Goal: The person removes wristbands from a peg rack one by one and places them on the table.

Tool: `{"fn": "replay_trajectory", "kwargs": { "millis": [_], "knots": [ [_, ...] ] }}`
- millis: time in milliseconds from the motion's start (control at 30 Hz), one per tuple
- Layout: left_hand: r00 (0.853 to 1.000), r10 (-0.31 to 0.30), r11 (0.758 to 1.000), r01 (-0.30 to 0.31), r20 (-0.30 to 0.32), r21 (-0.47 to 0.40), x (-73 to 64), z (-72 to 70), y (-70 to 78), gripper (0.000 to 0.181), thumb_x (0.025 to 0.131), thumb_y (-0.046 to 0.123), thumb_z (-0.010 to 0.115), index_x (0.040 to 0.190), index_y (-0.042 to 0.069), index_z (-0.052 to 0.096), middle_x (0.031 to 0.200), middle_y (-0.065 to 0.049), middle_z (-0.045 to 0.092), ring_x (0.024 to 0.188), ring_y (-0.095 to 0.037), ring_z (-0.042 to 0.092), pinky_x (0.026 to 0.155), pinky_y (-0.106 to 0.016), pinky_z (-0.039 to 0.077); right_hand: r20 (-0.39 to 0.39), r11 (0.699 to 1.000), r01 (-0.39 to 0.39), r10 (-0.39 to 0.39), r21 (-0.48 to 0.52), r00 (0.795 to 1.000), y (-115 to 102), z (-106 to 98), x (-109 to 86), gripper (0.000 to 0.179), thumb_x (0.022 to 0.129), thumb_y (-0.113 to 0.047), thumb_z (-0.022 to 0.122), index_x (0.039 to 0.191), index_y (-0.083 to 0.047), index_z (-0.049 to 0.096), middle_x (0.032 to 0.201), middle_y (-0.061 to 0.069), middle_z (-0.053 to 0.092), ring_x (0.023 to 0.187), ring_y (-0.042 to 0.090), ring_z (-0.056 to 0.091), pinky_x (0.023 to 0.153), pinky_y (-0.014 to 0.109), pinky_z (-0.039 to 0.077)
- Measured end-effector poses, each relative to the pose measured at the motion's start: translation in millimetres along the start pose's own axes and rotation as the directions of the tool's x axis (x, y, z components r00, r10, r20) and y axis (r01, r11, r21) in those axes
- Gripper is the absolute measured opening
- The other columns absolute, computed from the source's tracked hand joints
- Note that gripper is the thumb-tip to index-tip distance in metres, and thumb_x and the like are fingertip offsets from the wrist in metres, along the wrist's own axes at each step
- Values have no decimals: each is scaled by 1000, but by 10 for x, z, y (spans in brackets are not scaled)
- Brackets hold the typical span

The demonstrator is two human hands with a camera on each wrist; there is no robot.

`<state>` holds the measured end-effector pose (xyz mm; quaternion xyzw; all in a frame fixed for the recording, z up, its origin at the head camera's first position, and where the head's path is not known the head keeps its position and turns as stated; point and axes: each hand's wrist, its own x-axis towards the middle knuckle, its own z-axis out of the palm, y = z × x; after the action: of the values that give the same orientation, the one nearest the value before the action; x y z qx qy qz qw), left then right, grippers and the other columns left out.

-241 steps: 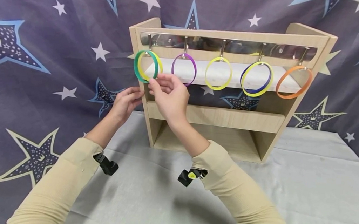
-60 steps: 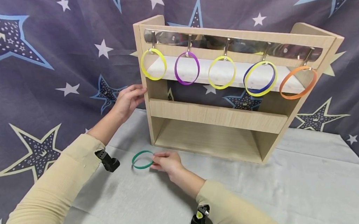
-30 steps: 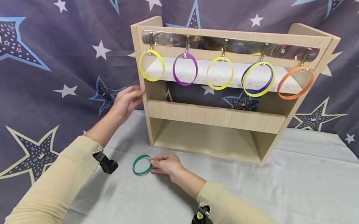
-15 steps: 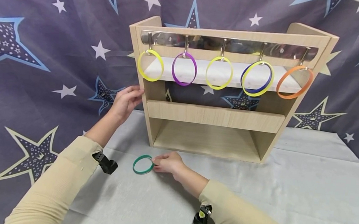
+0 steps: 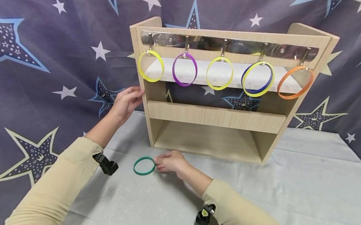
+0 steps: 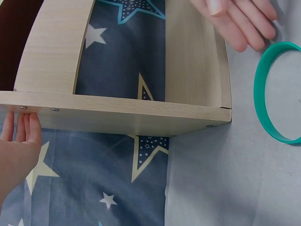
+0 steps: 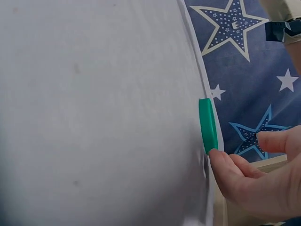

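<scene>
Star-printed purple fabric backs pale grey cloth. Only the right-wrist view shows the right hand thumb-parted, thin green ring ungripped at eleven o'clock; left hand, straight-fingered.

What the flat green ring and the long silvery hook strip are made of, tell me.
The flat green ring: probably silicone or plastic, smooth, low-gloss; it looks thin and evenly coloured. The long silvery hook strip: likely polished metal, since it mirrors its surroundings.
</scene>
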<state>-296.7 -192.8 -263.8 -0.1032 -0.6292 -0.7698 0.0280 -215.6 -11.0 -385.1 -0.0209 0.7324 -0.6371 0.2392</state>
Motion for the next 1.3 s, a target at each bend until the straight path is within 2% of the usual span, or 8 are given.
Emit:
{"fn": "replay_trajectory", "kwargs": {
  "millis": [100, 367, 700, 933, 1133, 1300],
  "knots": [
    [1000, -4, 1000, 4, -2, -9, -12, -12, 2, 16, 94, 7, 49, 92, 14, 63, 97, 4, 62, 94, -6, 60, 90, -18, 47, 3, 1000, 11, -11, -18, 1000, -23, -22, -5, 29, 90, -8, 64, 113, 10, 63, 106, 25, 70, 100, 31, 70, 85, 32, 58],
    [1000, 1, 1000, -1, -4, 4, -13, -3, 7, 14, 94, 8, 49, 92, 13, 62, 95, 5, 63, 93, -7, 60, 90, -19, 47, 26, 999, 50, -51, 15, 998, -129, -91, -7, 41, 92, -12, 62, 123, 14, 54, 119, 28, 64, 110, 36, 65, 93, 34, 55],
    [1000, 2, 1000, -2, -9, -7, -13, 7, 9, 17, 94, 7, 49, 90, 14, 63, 94, 5, 63, 92, -7, 60, 89, -19, 47, 38, 993, 102, -104, 52, 994, -292, -169, -88, 37, 93, -9, 60, 123, 12, 56, 122, 29, 62, 115, 37, 62, 99, 40, 50],
    [1000, -15, 1000, 15, -19, -6, -13, 5, 4, 14, 95, 8, 49, 92, 14, 62, 96, 5, 62, 95, -7, 59, 91, -18, 46, 1, 991, 127, -127, 41, 992, -404, -246, -171, 30, 93, -9, 60, 118, 7, 62, 118, 25, 66, 109, 33, 66, 94, 36, 54],
    [1000, -21, 1000, 21, -23, -13, -18, 6, -2, 15, 95, 7, 49, 91, 13, 62, 97, 4, 61, 95, -8, 59, 91, -19, 46, -16, 987, 149, -148, 57, 989, -522, -306, -232, 31, 94, -10, 60, 119, 7, 62, 118, 24, 67, 112, 32, 65, 96, 38, 53],
    [1000, -11, 1000, 11, -21, 1, -21, 5, 7, 14, 95, 8, 49, 92, 14, 61, 98, 5, 60, 96, -7, 58, 91, -18, 46, -28, 984, 169, -168, 62, 985, -622, -351, -272, 31, 93, -12, 62, 119, 5, 63, 117, 21, 68, 111, 29, 66, 91, 32, 56]
  ]
}}
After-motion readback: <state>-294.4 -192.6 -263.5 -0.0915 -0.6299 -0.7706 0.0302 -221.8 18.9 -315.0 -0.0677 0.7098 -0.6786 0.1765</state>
